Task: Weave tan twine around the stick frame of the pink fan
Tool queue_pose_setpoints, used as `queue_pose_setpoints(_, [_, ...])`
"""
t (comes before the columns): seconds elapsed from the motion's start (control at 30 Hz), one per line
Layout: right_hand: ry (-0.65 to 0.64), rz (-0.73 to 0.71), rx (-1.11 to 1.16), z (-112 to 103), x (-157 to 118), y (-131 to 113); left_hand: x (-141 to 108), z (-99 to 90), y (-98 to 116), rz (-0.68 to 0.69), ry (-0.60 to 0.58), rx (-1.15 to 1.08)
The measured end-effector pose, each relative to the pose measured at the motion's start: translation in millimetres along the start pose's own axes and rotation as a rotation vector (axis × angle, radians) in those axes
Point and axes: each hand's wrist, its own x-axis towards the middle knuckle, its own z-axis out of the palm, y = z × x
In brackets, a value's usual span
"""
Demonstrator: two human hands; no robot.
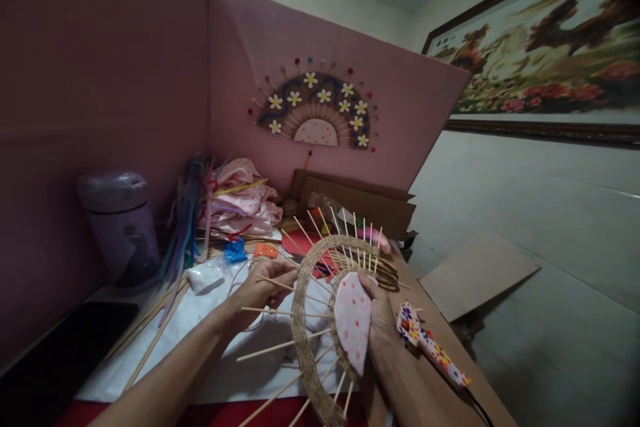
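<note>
Up over the counter (235, 381), straight edge to the right: a semicircular fan frame (300, 310), twine-banded across thin wooden sticks (265, 350). Right grip (379, 312) closed around the dotted half-disc (350, 320) at its centre, thumb on the front. Left grip (273, 283) curled at the outer band, impossible to tell whether pinching anything. Danger here: sticks skewing or snapping under too hard a squeeze. Farther out, long tips liable to snag on the plastic bag (207, 277). And there, just beside the right wrist, a flower-patterned glue gun (435, 350): easily knocked by a careless swing, possibly burning if hot.

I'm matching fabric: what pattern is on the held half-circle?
The half-circle has reddish spots on pale pink, best in the head view.
</note>
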Motion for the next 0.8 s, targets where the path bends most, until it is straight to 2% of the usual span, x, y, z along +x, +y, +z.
queue_pose_setpoints(0.1, [0.033, 0.162, 0.021, 0, 1, 1, 2, -2.9, -4, 0.030, 0.011, 0.040])
queue_pose_setpoints(0.17, [0.014, 0.189, 0.028, 0, 1, 1, 4, -4.0, -6, 0.044, 0.013, 0.034])
queue_pose_setpoints(0.3, [-0.038, 0.159, 0.029, 0, -1, 1, 4, -2.5, -9, 0.051, 0.062, 0.010])
queue_pose_setpoints(0.37, [-0.036, 0.186, 0.032, 1, -2, 1, 3, -1.0, -7, 0.060, 0.070, -0.005])
queue_pose_setpoints(0.5, [-0.005, 0.143, 0.021, 3, -4, 2, 0, 0.4, -3, 0.058, 0.073, -0.034])
queue_pose_setpoints(0.6, [0.051, 0.018, 0.055, 2, -3, 4, 0, 0.0, -5, 0.097, 0.085, -0.031])
queue_pose_setpoints(0.73, [0.036, 0.095, 0.070, -2, 2, 5, 3, -0.5, -13, 0.116, 0.100, -0.030])
queue_pose_setpoints(0.8, [0.032, 0.084, 0.065, -6, 6, 6, 4, -0.1, -16, 0.132, 0.106, -0.005])
